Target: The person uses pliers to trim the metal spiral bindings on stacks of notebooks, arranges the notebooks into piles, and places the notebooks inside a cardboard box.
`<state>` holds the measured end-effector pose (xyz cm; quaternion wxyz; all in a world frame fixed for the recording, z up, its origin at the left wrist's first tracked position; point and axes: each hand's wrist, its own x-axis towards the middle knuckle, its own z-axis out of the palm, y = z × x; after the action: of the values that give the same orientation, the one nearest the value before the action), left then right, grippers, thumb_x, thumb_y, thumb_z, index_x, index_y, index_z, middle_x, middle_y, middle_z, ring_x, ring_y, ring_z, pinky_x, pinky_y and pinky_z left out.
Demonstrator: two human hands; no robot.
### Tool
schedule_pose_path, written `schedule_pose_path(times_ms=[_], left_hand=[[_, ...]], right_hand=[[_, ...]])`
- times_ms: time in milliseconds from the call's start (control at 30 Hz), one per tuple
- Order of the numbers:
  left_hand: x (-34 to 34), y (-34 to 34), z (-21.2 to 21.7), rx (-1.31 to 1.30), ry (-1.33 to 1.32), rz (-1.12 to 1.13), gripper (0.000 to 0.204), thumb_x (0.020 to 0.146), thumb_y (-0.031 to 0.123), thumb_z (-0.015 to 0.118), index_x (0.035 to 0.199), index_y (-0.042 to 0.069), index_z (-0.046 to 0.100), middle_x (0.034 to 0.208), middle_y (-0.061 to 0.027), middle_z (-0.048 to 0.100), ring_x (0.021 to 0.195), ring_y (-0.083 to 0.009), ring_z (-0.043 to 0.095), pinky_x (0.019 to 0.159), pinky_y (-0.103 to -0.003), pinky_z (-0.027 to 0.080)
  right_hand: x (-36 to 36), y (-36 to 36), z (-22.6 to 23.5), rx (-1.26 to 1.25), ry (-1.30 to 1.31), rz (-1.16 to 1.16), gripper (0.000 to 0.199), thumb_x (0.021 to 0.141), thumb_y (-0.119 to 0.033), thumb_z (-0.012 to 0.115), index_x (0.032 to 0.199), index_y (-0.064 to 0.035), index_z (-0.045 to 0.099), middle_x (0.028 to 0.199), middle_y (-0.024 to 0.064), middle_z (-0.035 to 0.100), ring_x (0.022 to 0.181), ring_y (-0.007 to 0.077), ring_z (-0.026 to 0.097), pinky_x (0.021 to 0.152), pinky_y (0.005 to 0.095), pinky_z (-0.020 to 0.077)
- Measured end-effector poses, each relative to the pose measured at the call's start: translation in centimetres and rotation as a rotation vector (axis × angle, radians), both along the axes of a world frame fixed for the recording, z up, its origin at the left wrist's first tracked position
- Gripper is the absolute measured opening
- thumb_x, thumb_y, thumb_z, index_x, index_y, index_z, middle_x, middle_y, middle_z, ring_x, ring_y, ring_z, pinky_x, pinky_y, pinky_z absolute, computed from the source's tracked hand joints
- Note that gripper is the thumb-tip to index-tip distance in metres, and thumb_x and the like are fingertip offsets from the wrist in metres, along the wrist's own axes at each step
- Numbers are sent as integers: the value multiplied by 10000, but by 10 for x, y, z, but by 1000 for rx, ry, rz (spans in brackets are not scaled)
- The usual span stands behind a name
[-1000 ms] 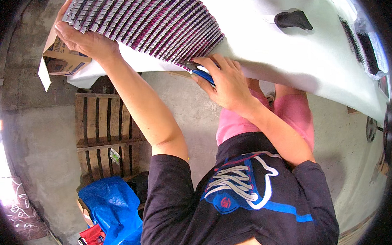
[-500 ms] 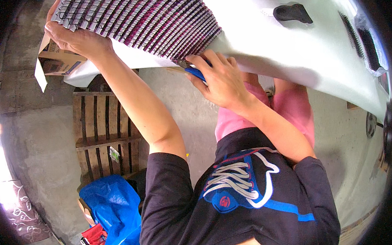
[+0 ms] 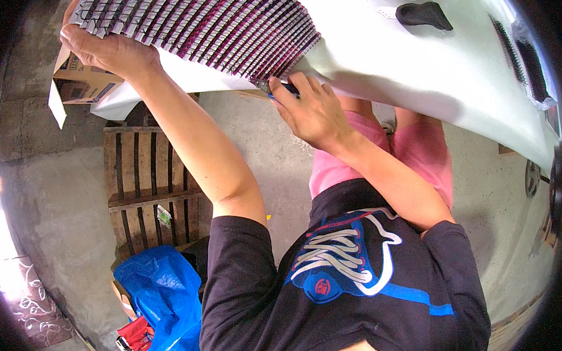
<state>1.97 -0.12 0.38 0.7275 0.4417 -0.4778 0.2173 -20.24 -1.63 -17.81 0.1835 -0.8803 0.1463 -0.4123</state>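
Note:
A wide ribbed panel (image 3: 203, 28) with close rows of white, black and magenta strips lies along the near edge of the white-covered table. My left hand (image 3: 111, 54) grips its left corner, the thumb at the near edge and fingers partly hidden behind it. At the panel's near right corner, my right hand (image 3: 314, 111) is closed around blue-handled pliers (image 3: 290, 89). The metal jaws touch or nearly touch the panel's edge; whether they bite on anything is too small to tell. Most of the handles are hidden under my fingers.
A black curved piece (image 3: 424, 15) lies on the white table cover (image 3: 386, 61). Black bristly strips (image 3: 529, 68) sit at the far right. Under the table's left end is a cardboard box (image 3: 84, 82). A wooden pallet (image 3: 151, 198) and a blue plastic bag (image 3: 163, 296) stand below.
My right hand has turned slightly and closed further over the pliers, covering more of the blue handles. The panel and my left hand have shifted very slightly.

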Motion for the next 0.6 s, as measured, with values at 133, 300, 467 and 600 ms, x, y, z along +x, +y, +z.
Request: schedule_pose_path(times_ms=[133,300,467,600], left_hand=[[-9,-1,-1,14,61,53,556,911,539,285,1052,88,577,1024,-122,624,912,-265,647,812,-464,573],[-16,-4,1,-3,46,-3,527,916,534,315,1037,83,559,945,-83,602,843,-208,651,769,-368,590],[-10,2,2,-20,31,-98,506,911,544,364,1032,85,538,872,-52,585,788,-155,657,718,-286,605],[-12,-6,-6,-7,46,-80,512,910,546,364,1035,80,533,852,-45,573,777,-147,655,704,-278,606]], right_hand=[[4,8,5,774,-39,289,226,894,-212,528,1090,-100,513,813,134,563,701,292,585,602,401,455],[3,4,1,710,-86,263,274,887,-268,548,1101,-101,511,844,129,563,745,312,574,645,431,437],[-16,-5,8,158,38,-11,350,855,-318,575,1150,-133,537,970,88,537,884,261,531,769,397,381],[-18,-12,3,-6,51,-63,372,839,-332,583,1158,-142,554,994,77,531,906,241,521,791,372,363]])
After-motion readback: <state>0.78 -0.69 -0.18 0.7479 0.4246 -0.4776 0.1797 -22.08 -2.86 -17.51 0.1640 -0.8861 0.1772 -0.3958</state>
